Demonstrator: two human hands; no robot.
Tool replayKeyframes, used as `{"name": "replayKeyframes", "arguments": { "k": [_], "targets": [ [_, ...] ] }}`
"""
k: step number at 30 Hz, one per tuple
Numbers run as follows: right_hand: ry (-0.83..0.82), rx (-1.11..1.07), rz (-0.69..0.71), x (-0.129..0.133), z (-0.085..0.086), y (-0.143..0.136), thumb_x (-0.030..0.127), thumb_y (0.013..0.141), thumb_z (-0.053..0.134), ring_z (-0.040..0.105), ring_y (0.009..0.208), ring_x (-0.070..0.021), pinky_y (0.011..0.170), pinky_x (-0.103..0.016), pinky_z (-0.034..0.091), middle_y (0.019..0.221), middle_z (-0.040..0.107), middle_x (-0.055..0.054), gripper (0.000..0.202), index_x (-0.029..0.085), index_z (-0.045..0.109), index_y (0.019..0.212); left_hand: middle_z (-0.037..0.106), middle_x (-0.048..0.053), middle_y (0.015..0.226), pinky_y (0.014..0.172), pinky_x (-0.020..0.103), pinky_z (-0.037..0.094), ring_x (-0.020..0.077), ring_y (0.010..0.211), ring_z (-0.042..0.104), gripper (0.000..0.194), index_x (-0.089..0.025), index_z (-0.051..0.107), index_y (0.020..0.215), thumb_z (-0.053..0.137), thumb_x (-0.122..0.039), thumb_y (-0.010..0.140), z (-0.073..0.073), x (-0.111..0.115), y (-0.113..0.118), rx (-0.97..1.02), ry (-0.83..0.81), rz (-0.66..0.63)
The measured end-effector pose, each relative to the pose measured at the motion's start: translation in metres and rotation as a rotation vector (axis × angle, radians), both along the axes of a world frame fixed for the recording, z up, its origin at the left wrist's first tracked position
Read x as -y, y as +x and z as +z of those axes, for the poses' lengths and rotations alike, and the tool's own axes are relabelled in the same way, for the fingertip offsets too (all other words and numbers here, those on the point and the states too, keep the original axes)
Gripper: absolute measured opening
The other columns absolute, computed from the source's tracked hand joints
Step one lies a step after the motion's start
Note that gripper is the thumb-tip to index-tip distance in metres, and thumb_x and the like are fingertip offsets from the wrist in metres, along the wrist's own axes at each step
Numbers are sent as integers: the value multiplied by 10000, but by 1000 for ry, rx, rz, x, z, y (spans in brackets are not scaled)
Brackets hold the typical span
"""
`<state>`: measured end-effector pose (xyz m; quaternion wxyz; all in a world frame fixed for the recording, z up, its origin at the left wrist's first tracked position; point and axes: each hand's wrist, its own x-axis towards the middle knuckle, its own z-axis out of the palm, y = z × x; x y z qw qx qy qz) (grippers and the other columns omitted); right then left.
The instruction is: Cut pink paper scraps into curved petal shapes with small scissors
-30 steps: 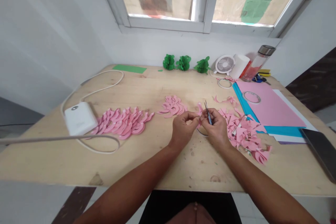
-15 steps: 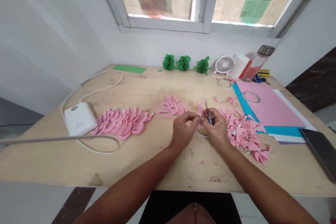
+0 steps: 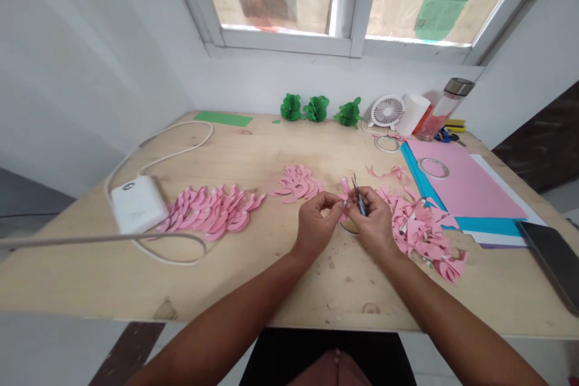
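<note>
Leftmost, on the wooden table (image 3: 253, 157): a white power adapter (image 3: 138, 204) with its pale cable (image 3: 163, 160) looped round it. Just beside it, a long row of pink curled paper petals (image 3: 212, 212), overlapping. At the far edge, a green paper strip (image 3: 223, 119).

Centre: a smaller heap of pink petals (image 3: 296, 184). Behind, by the wall, three green paper pompoms (image 3: 315, 108).

Centre front: left hand (image 3: 315, 224), fingertips pinched on a small pink paper piece (image 3: 344, 198), held just above the tabletop. Right hand (image 3: 373, 221), touching the left, closed around thin metal tweezers (image 3: 357, 195), tips pointing up and away; whether they grip the paper cannot be told.

Right of the hands: a loose pile of pink paper scraps (image 3: 418, 226), touching the sheets beyond. Then a pink sheet (image 3: 461, 178) lying on blue and white sheets, with a clear tape ring (image 3: 433, 167) on it and a second ring (image 3: 387, 143) nearer the wall.

Far right rear: a small white fan (image 3: 386, 111), a white cup (image 3: 414, 113), a bottle with red liquid (image 3: 443, 108). Right edge: a dark flat device (image 3: 552, 256).
</note>
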<state>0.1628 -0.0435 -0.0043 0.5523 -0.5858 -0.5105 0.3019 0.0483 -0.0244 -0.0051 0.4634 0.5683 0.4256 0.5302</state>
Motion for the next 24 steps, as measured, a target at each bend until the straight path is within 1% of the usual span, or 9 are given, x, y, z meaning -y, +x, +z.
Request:
{"name": "replayKeyframes", "arguments": {
  "k": [6, 14, 24],
  "targets": [
    [12, 4, -9, 1, 0, -1, 205, 670, 582, 487, 569, -107, 516, -212, 383, 658, 538, 28, 156, 181, 565, 823, 638, 7, 642, 627, 239, 470, 117, 611, 579, 68, -147, 632, 672, 594, -198, 695, 0, 1, 0, -2, 2, -11],
    [16, 13, -18, 2, 2, -2, 203, 676, 574, 476, 549, -102, 502, -208, 376, 643, 519, 35, 145, 186, 559, 819, 636, 0, 626, 626, 235, 465, 117, 605, 573, 58, -158, 626, 641, 592, -174, 686, 4, 2, 0, -22, 12, -16],
    [25, 8, -14, 2, 2, -2, 205, 669, 570, 490, 555, -109, 508, -212, 386, 647, 530, 32, 150, 186, 558, 817, 641, -6, 629, 637, 236, 450, 113, 603, 563, 69, -171, 626, 635, 583, -165, 688, 4, 3, 0, -99, 71, 17]
  ]
}}
